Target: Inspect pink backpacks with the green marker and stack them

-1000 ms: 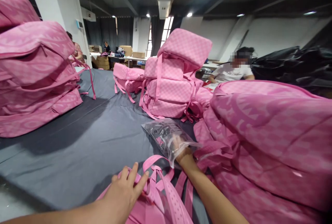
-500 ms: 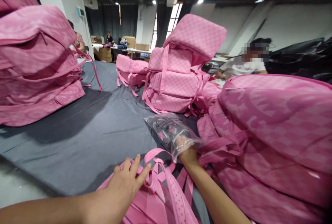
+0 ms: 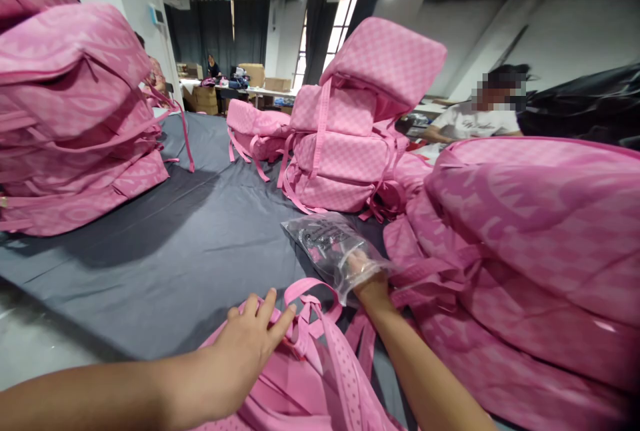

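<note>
My left hand (image 3: pixel 250 344) lies with its fingers spread on the top of a pink backpack (image 3: pixel 295 388) at the bottom of the view. Dotted shoulder straps and a looped handle show beside the fingers. My right hand (image 3: pixel 364 272) is inside a clear plastic bag (image 3: pixel 325 241) lying on the dark cloth-covered table (image 3: pixel 200 244). Small dark and pink items show through the plastic. The fingers of that hand are blurred by the bag, and whether they grip anything is hidden.
Stacks of pink backpacks stand at the left (image 3: pixel 75 111), in the middle (image 3: pixel 345 158) and close on the right (image 3: pixel 540 251). Behind the right stack sits a person in a white shirt (image 3: pixel 475 121). Tables with boxes are farther back.
The view has shifted slightly. My right hand is still in the plastic bag, with its fingers a little less distinct. My left hand remains on the backpack.
</note>
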Tool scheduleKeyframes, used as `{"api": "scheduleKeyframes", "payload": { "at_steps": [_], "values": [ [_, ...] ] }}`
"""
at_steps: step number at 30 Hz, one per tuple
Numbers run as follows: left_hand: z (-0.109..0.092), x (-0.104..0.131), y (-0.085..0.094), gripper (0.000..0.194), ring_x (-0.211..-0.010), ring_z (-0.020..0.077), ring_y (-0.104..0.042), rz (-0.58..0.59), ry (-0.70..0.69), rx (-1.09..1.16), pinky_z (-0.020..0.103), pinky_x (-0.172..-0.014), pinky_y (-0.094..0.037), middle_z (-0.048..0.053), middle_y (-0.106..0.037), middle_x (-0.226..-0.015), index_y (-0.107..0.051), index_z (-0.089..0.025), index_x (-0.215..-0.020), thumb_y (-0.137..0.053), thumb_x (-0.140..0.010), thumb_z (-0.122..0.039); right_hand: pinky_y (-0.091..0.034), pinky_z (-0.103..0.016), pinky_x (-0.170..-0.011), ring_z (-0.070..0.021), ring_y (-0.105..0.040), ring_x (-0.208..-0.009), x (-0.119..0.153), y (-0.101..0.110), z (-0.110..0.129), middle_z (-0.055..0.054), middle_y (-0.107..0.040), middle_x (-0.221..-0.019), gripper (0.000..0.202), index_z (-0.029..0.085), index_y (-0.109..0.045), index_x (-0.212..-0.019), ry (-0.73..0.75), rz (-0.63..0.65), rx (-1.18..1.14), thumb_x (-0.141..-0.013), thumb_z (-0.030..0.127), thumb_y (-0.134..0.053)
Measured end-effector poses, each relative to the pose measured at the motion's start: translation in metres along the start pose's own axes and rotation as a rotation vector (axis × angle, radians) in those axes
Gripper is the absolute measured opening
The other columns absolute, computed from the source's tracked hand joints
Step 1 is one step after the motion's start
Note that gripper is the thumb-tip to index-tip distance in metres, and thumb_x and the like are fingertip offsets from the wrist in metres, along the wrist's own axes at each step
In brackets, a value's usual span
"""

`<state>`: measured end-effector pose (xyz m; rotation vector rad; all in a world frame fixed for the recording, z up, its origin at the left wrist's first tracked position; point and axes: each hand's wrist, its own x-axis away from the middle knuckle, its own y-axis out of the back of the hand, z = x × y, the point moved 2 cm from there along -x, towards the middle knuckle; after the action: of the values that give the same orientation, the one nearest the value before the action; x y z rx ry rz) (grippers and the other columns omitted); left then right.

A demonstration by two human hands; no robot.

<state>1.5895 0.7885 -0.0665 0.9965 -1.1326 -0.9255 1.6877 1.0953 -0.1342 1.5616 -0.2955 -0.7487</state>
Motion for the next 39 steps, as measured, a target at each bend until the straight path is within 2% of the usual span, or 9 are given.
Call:
{"api": "scheduleKeyframes", "payload": {
  "at_steps": [8,15,20,23,25,29,31,36,39],
  "values": [
    [0.003,0.007,0.010,0.135,-0.120,0.0416,-0.051,0.017,-0.005,0.025,0.051,-0.081,-0.057,0.022,-0.021,-0.161,-0.011,-0.027,-0.158,-0.074,-0.043,0.007,-0.050,-0.031,-0.087,-0.0237,-0.066,-0.105,0.032,0.030,0.013,-0.013,-0.065,-0.129,0.040,0.019,-0.065,-0.121,-0.042,0.115,-0.035,-0.092,0.008,-0.041],
    [0.008,0.013,0.006,0.119,-0.119,0.0387,-0.053,-0.104,-0.023,0.090,0.048,-0.080,-0.057,0.019,-0.028,-0.159,-0.019,-0.027,-0.157,-0.064,-0.052,0.009,-0.047,-0.026,-0.067,-0.0204,-0.069,-0.075,0.083,0.064,0.012,-0.012,-0.072,-0.079,0.019,0.015,-0.068,-0.092,-0.406,0.139,-0.150,-0.084,0.010,-0.052],
    [0.019,0.026,0.011,0.101,-0.134,0.0402,-0.043,-0.159,-0.096,0.331,0.055,-0.095,-0.049,0.019,-0.027,-0.159,-0.029,-0.027,-0.154,-0.069,-0.065,0.001,-0.042,-0.022,-0.046,-0.0144,-0.058,-0.046,0.136,0.116,0.018,-0.004,-0.062,-0.058,0.028,0.016,-0.059,-0.078,-0.564,0.104,-0.449,-0.093,0.029,-0.039],
    [0.015,0.040,0.028,0.072,-0.144,0.0373,-0.033,-0.432,-0.151,0.506,0.059,-0.109,-0.034,0.018,-0.033,-0.157,-0.043,-0.025,-0.146,-0.072,-0.080,-0.025,-0.041,-0.021,-0.043,-0.0126,-0.053,-0.042,0.171,0.155,0.046,0.000,-0.058,-0.053,0.033,0.019,-0.054,-0.071,-0.516,0.093,-0.609,-0.092,0.041,-0.042],
    [0.004,0.051,0.042,0.056,-0.137,0.0298,-0.044,-0.675,-0.235,0.608,0.052,-0.109,-0.036,0.014,-0.048,-0.148,-0.049,-0.023,-0.140,-0.065,-0.088,-0.033,-0.042,-0.021,-0.045,-0.0119,-0.053,-0.044,0.188,0.181,0.075,0.000,-0.057,-0.052,0.035,0.019,-0.054,-0.065,-0.323,0.005,-0.663,-0.090,0.043,-0.049],
    [-0.019,0.079,0.059,0.023,-0.098,0.0168,-0.068,-1.009,-0.501,0.598,0.032,-0.086,-0.048,0.006,-0.074,-0.108,-0.063,-0.018,-0.113,-0.054,-0.093,-0.017,-0.048,-0.022,-0.059,-0.0140,-0.065,-0.064,0.211,0.219,0.133,-0.005,-0.070,-0.072,0.018,0.018,-0.069,-0.084,0.226,-0.302,-0.595,-0.087,0.022,-0.052],
    [-0.021,0.095,0.062,0.021,-0.087,0.0154,-0.069,-1.173,-0.587,0.394,0.030,-0.080,-0.048,0.005,-0.076,-0.097,-0.065,-0.016,-0.103,-0.047,-0.093,-0.011,-0.052,-0.024,-0.066,-0.0148,-0.069,-0.072,0.218,0.226,0.147,-0.008,-0.074,-0.086,0.023,0.018,-0.070,-0.100,0.248,-0.333,-0.690,-0.088,0.019,-0.051],
    [-0.009,0.121,0.054,0.022,-0.095,0.0165,-0.068,-1.341,-0.638,0.053,0.031,-0.084,-0.047,0.006,-0.075,-0.104,-0.066,-0.014,-0.105,-0.047,-0.095,-0.013,-0.033,-0.019,-0.039,-0.0109,-0.057,-0.045,0.222,0.213,0.160,-0.007,-0.072,-0.070,0.038,0.014,-0.066,-0.098,-0.271,0.191,-1.322,-0.089,0.050,-0.057],
    [-0.009,0.126,0.048,0.025,-0.107,0.0189,-0.065,-1.310,-0.643,0.082,0.034,-0.093,-0.047,0.008,-0.073,-0.113,-0.064,-0.015,-0.113,-0.047,-0.095,-0.014,-0.033,-0.018,-0.042,-0.0107,-0.055,-0.044,0.223,0.211,0.173,-0.002,-0.065,-0.056,0.042,0.015,-0.061,-0.079,-0.319,0.421,-1.445,-0.077,0.056,-0.070]
  ]
}}
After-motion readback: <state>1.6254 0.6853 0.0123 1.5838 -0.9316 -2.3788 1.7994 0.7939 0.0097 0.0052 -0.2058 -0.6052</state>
